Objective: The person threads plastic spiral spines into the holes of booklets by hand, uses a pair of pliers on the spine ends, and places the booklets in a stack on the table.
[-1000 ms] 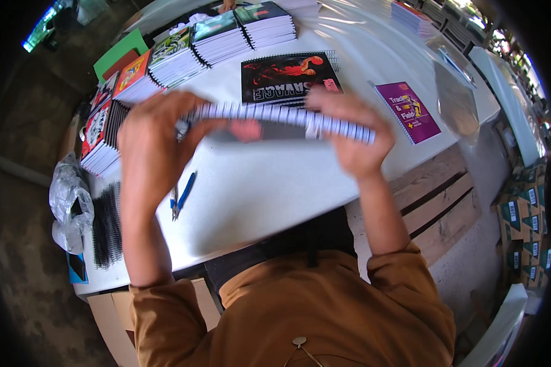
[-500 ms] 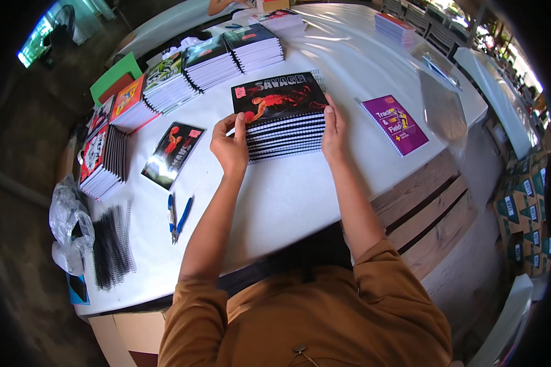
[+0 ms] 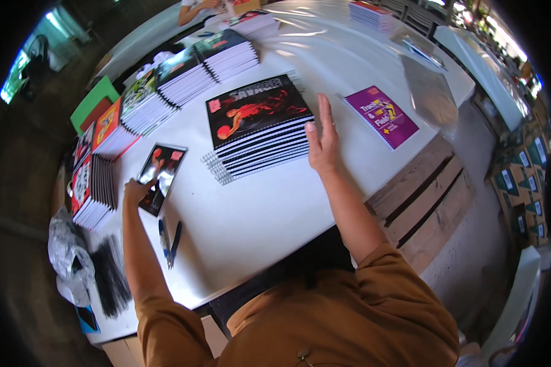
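Note:
A stack of spiral notebooks [image 3: 260, 116] with black covers and a red basketball figure stands mid-table, its wire coils showing at the near and far ends. My right hand [image 3: 326, 137] is open, held upright along the stack's right side with the fingers extended. On the left, my left hand [image 3: 139, 189] has its fingers bent at the left edge of a thin, glossy black cover [image 3: 159, 194] lying flat on the table, and seems to pinch it. Blue-handled pliers [image 3: 169, 244] lie just nearer than that cover.
A purple spiral notebook [image 3: 382, 116] lies to the right, near a clear plastic sheet [image 3: 431, 92]. Notebook stacks [image 3: 193, 70] line the far left side. Black wire coils [image 3: 109, 278] and a crumpled plastic bag [image 3: 70, 257] sit at the left edge. Another person's arm [image 3: 193, 11] shows beyond the table.
My left hand has let go of the notebook stack and reached left to the loose cover. My right hand has opened beside the stack. The view has tilted.

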The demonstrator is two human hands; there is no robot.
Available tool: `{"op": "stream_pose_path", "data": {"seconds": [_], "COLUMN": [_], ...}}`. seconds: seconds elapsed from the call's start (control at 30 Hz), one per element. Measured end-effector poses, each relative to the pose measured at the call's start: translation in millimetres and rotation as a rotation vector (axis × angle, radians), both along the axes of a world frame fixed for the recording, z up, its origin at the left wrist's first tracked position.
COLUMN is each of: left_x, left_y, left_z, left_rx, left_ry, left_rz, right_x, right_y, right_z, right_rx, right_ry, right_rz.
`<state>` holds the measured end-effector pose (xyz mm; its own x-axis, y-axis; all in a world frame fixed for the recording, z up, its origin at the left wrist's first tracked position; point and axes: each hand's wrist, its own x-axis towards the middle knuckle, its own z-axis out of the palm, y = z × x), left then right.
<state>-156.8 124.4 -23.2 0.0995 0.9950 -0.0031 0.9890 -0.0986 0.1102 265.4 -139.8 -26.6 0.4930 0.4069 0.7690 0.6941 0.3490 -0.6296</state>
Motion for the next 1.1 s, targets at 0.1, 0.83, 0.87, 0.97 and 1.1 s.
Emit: {"op": "stream_pose_path", "data": {"seconds": [0.1, 0.83, 0.87, 0.97, 1.1], "left_x": [26.2, 59.7, 53.3, 16.9, 23.4], "left_y": [-14.7, -326.8, -317.8, -310.8, -313.8], "left_z": [20.7, 112.1, 113.5, 81.0, 3.9], "left_rx": [-0.288, 0.244, 0.492, 0.285, -0.241], "left_ry": [-0.005, -1.676, -1.488, -1.409, -1.389], "left_rz": [0.027, -0.437, -0.358, -0.168, -0.062], "right_x": [5.7, -163.0, -161.1, -148.7, -150.8], "right_y": [-3.6, -53.1, -57.5, -70.3, -86.2], "right_z": [-6.6, 96.7, 92.3, 66.0, 6.4], "right_rx": [0.007, 0.261, 0.186, -0.091, -0.463], "right_ry": [0.025, -0.517, -0.239, 0.083, 0.343], "right_rz": [-0.045, 0.532, 0.756, 1.055, 1.126]}}
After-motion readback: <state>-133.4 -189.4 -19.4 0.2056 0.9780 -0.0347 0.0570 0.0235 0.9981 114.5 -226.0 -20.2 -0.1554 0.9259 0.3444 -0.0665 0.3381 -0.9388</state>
